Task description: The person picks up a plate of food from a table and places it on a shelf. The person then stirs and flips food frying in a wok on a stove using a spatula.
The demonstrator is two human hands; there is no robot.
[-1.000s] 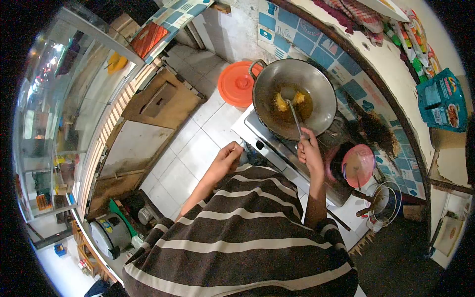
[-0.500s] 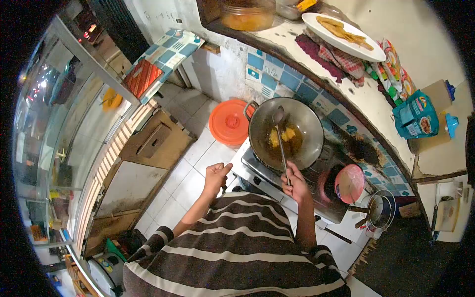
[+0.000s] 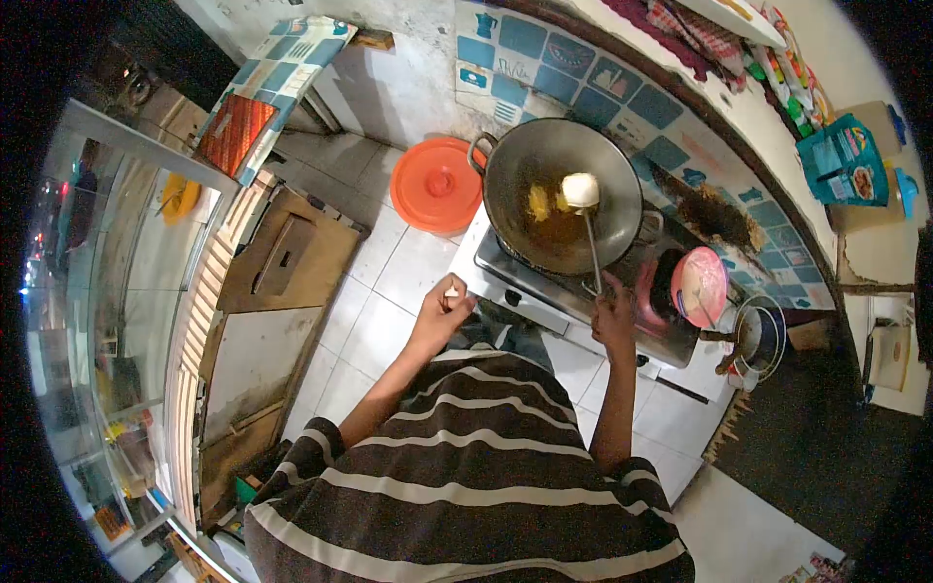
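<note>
A long-handled ladle [image 3: 594, 243] reaches into a large wok [image 3: 502, 175], and its bowl shows bright white, from glare or contents I cannot tell. My right hand [image 3: 614, 319] is at the hooked end of the handle, fingers closed around it. Yellow pieces of food [image 3: 540, 202] lie in brownish oil at the bottom of the wok. My left hand [image 3: 442, 316] is held in front of the stove [image 3: 530, 309], fingers curled in. A small white patch shows between its thumb and fingers, and nothing held can be made out.
An orange lidded bucket [image 3: 413, 187] stands on the floor left of the wok. Right of the stove's wok are a pink bowl [image 3: 702, 275] and a wire strainer [image 3: 763, 335]. A teal pouch [image 3: 844, 165] sits on the ledge. A glass display case [image 3: 126, 321] stands on the left.
The ladle's bowl has moved right and away from the food pieces, and now looks white. My right hand has shifted right towards the handle's end. The camera view has shifted too.
</note>
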